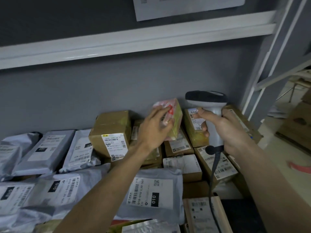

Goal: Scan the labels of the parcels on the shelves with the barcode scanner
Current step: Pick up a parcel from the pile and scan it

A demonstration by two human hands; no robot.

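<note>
Left hand (155, 127) on small parcel (175, 115), right hand (223, 126) round barcode scanner (208, 105)

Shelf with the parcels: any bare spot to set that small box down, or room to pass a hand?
No bare shelf surface shows: grey mailer bags and brown boxes cover it edge to edge. The one free patch is the air above the pile, under the upper shelf rail, along the grey wall. Most crowded around the left hand, small box and scanner.
</note>
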